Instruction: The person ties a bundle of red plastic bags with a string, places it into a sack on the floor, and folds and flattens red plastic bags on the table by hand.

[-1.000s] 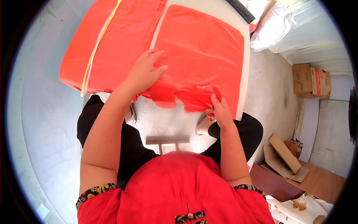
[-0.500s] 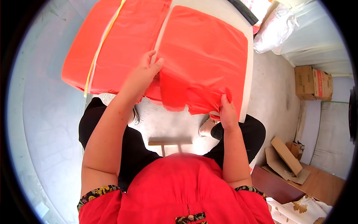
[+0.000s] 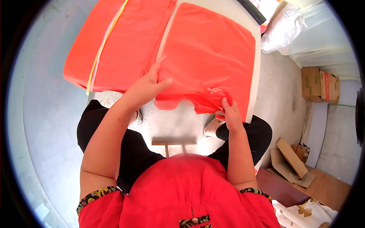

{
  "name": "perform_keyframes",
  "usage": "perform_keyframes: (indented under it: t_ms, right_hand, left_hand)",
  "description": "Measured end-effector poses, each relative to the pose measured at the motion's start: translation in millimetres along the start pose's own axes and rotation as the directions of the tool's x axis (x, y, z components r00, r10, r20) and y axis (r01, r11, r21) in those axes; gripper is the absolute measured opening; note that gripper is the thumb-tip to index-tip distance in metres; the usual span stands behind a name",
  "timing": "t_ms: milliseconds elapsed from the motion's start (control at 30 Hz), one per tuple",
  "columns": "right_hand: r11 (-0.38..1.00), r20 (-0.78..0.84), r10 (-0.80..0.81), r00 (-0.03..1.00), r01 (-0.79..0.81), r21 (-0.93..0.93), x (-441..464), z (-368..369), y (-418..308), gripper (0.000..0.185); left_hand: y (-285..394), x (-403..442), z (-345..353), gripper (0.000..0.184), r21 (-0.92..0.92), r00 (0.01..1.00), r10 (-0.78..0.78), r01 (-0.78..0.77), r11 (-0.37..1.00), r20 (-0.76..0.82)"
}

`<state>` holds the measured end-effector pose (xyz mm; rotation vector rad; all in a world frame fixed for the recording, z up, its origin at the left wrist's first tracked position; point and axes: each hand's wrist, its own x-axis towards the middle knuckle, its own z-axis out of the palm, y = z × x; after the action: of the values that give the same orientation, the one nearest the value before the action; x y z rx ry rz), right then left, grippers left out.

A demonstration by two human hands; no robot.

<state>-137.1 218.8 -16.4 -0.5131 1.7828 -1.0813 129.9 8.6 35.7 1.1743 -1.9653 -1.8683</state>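
Note:
A stack of thin red plastic bags (image 3: 213,49) lies flat on a pale tabletop, its near edge hanging unevenly over the front. My right hand (image 3: 232,114) pinches the crumpled near right edge of the top red plastic bag, fingers partly behind the film. At the stack's near left corner, my left hand (image 3: 150,86) lies with thumb and fingers apart, touching the plastic. To its left is a second red plastic stack (image 3: 121,45), crossed by yellow and pink ties (image 3: 99,49).
A dark roll-like object (image 3: 251,11) lies at the table's far right corner. White sacks (image 3: 283,30) stand beyond it. Cardboard boxes (image 3: 319,85) are on the right, with flattened cardboard (image 3: 291,167) nearer. A wooden bar (image 3: 175,143) is on the floor between my legs.
My left hand has moved slightly down and turned at the stack's corner. The film by my right hand is more bunched and lifted. The hanging near edge has shifted left.

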Motion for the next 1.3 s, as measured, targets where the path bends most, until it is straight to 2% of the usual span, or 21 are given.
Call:
perform_keyframes:
  t_ms: [67, 167, 200, 233, 267, 333, 400, 467, 567, 667, 767, 867, 967, 1067, 1167, 1267, 1300]
  right_hand:
    - [1.0, -0.061, -0.024, 0.998, 0.025, 0.006, 1.6, 3.2, 1.0, 0.036]
    - [0.996, -0.134, 0.093, 0.987, -0.093, 0.004, -2.4, 4.9, -7.1, 0.038]
    - [0.967, -0.01, -0.193, 0.981, 0.189, -0.17, -1.2, 3.7, -7.2, 0.041]
    - [0.833, 0.158, -0.439, 0.885, 0.466, -0.297, 1.2, 1.6, -7.5, 0.044]
    - [0.61, 0.349, -0.614, 0.708, 0.706, -0.359, 2.9, -0.2, -8.8, 0.047]
    - [0.631, 0.45, -0.558, 0.697, 0.709, -0.317, 0.6, -1.7, -19.4, 0.047]
    - [0.654, 0.435, -0.564, 0.702, 0.701, -0.284, -3.2, -1.7, -22.0, 0.051]
    - [0.671, 0.305, -0.629, 0.715, 0.698, -0.252, -5.9, 2.3, -22.6, 0.058]
    - [0.448, 0.192, -0.681, 0.706, 0.61, -0.653, -3.9, 14.2, -25.3, 0.062]
    - [0.109, 0.343, -0.515, 0.786, 0.456, -0.883, 10.0, 23.9, -10.7, 0.066]
    - [0.139, 0.345, -0.502, 0.793, 0.468, -0.873, 8.8, 28.6, -18.2, 0.07]
    - [0.152, 0.251, -0.632, 0.733, 0.435, -0.888, 3.4, 34.2, -28.4, 0.072]
    - [0.134, 0.243, -0.549, 0.8, 0.371, -0.919, 15.1, 34.9, -13.0, 0.071]
    - [0.161, 0.221, -0.547, 0.807, 0.36, -0.919, 15.7, 37.9, -12.7, 0.07]
    - [0.162, 0.22, -0.557, 0.801, 0.365, -0.917, 15.5, 38.9, -12.5, 0.07]
    - [0.166, 0.215, -0.555, 0.804, 0.36, -0.918, 14.2, 39.3, -12.5, 0.07]
    - [0.167, 0.213, -0.555, 0.804, 0.359, -0.918, 14.5, 39.4, -12.6, 0.07]
  left_hand:
    - [-14.0, 1.8, 3.1, 0.075, 0.012, 1.0, 0.007, -0.007, 1.0, 0.013]
    - [-13.3, -2.1, 10.5, 0.071, -0.428, 0.991, -0.09, 0.126, 0.895, 0.104]
    - [-11.2, -1.9, 11.5, 0.069, -0.444, 0.992, -0.101, 0.122, 0.888, 0.07]
    - [-8.0, -2.0, 11.6, 0.067, -0.461, 0.993, -0.112, 0.116, 0.88, 0.035]
    - [-5.2, -3.0, 10.0, 0.065, -0.477, 0.992, -0.124, 0.109, 0.872, -0.001]
    - [-2.3, -1.3, -0.2, 0.065, -0.295, 0.984, -0.179, 0.17, 0.94, -0.003]
    - [-1.6, -1.4, -2.2, 0.066, -0.139, 0.985, -0.173, 0.171, 0.975, -0.001]
    - [-0.3, -4.3, 0.1, 0.069, -0.018, 0.995, -0.1, 0.1, 0.995, 0.01]
    - [-20.2, 0.8, 2.0, 0.076, 0.1, 0.993, 0.102, -0.107, 0.989, 0.057]
    - [-7.1, -5.0, 2.7, 0.072, 0.036, 0.998, 0.019, -0.022, 0.999, 0.062]
    - [5.4, -6.4, -1.9, 0.071, 0.082, 0.991, -0.087, 0.079, 0.994, 0.098]
    - [0.9, -5.0, -0.7, 0.065, 0.039, 0.991, -0.076, 0.072, 0.997, 0.11]
    - [-16.1, -1.3, 2.3, 0.055, 0.039, 0.996, 0.038, -0.041, 0.998, 0.081]
    - [-17.4, 1.7, 3.3, 0.046, 0.089, 0.994, -0.034, 0.025, 0.996, 0.1]
    - [-20.8, 5.7, 6.2, 0.044, 0.142, 0.997, -0.011, 0.0, 0.99, 0.078]
    - [-24.0, 4.5, 12.2, 0.041, 0.409, 0.964, 0.265, -0.239, 0.881, -0.007]
    - [-24.5, 4.2, 15.3, 0.04, 0.467, 0.952, 0.304, -0.259, 0.845, -0.023]
